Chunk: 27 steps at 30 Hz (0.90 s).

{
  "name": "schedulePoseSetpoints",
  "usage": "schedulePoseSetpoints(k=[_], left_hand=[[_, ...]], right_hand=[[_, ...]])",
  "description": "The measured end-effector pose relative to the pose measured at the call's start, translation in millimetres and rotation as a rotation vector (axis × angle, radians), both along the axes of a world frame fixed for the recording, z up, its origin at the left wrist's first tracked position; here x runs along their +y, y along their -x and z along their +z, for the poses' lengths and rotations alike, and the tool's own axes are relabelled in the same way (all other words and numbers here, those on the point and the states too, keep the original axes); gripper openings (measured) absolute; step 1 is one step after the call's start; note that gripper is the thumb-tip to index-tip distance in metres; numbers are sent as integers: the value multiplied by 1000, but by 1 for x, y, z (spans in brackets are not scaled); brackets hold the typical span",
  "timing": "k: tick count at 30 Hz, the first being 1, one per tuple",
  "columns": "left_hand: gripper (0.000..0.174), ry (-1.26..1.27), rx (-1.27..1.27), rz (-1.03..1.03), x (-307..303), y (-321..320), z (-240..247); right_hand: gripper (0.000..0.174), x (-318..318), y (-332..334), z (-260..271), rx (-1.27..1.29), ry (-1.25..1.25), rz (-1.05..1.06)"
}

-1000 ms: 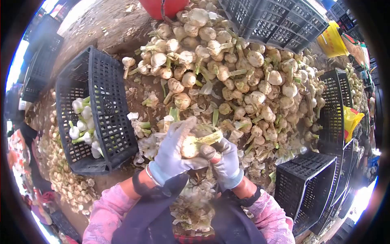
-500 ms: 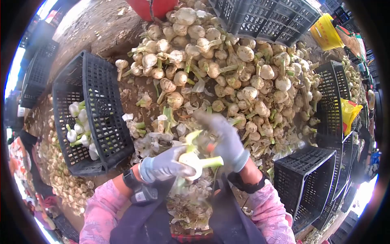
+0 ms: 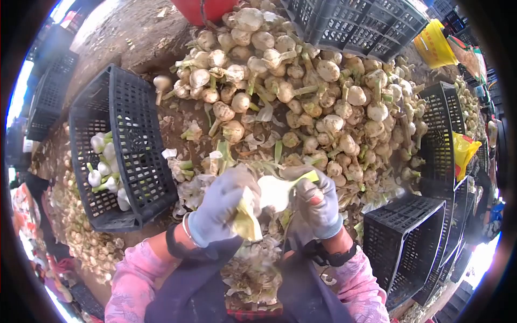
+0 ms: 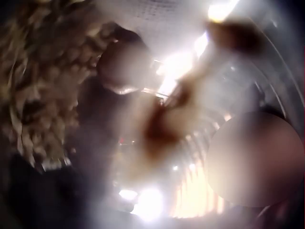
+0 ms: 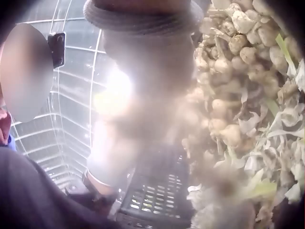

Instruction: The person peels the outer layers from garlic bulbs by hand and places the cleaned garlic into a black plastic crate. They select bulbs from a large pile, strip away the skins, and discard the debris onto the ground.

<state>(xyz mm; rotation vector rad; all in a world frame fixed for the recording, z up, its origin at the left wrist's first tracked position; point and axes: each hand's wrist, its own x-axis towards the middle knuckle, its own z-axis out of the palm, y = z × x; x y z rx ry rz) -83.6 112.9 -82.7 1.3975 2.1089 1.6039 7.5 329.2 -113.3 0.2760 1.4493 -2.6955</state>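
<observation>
Between the two gloved hands, in the head view, is a bright white garlic bulb [image 3: 273, 192] with a green stem. My right hand [image 3: 318, 205] grips it by the stem, which pokes out above the curled fingers. From my left hand [image 3: 219, 207], beside the bulb, hangs a pale yellow-green strip of garlic skin [image 3: 248, 219], held in the curled fingers. Both wrist views are badly blurred around the hands.
A large heap of untrimmed garlic [image 3: 344, 107] spreads ahead and right. At left, a black crate [image 3: 142, 145] holds several clean white bulbs. Another black crate [image 3: 404, 215] stands at right. Loose skins [image 3: 250, 274] lie below the hands. A red bucket [image 3: 202, 11] is at the back.
The bulb has passed from the left hand to the right hand's grip and looks whiter. The left hand now holds a strip of skin pulled away from it.
</observation>
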Motion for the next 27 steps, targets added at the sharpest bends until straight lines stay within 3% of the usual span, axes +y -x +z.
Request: schedulePoseSetpoints(k=[3,4,7,8,11,14,15,17,18,19,21,22,23,24,25,27], left_hand=[[33,343,120,-274,-10,-13,-23],[24,329,123,-240,-10,-15,-23],[25,1217,27,-406,-14,-15,-47],[47,1377,12,-333,-16,-9,-51],[74,1088,357,50,-38,-4,-38],[89,562,-3,158,-28,7,-7],[87,425,-355,169,-25,2,-7],[82,110,-1044,176,-23,-10,-12],[67,96,-937,177,-38,-6,-15],[54,4,-706,363,-49,-5,-14],[37,129,-246,778,-79,7,18],[37,119,-153,1036,-100,15,22],[41,-105,-69,1140,-115,24,24],[49,-55,119,1252,-136,32,25],[51,314,494,1320,-151,32,31],[53,113,342,1360,-125,29,30]], right_hand=[[34,5,3,8,-25,-175,-121],[34,4,1,7,-38,-134,-142],[35,-2,-4,2,-114,44,-183],[37,-4,-5,1,-167,138,-183],[41,-11,-4,-6,-372,396,-214],[38,-22,-1,-15,-516,509,-219],[42,-29,-2,-11,-298,498,-123],[52,-32,6,-2,-27,308,198],[63,-33,11,8,-112,114,278],[60,-35,16,-11,-9,-52,292],[54,-34,37,-39,295,-956,358],[52,-39,48,-47,289,-1117,386],[51,-48,59,-54,283,-1277,412],[49,-59,73,-60,275,-1437,437],[49,-69,90,-66,231,-1482,535],[49,-87,123,-82,138,-1566,732]])
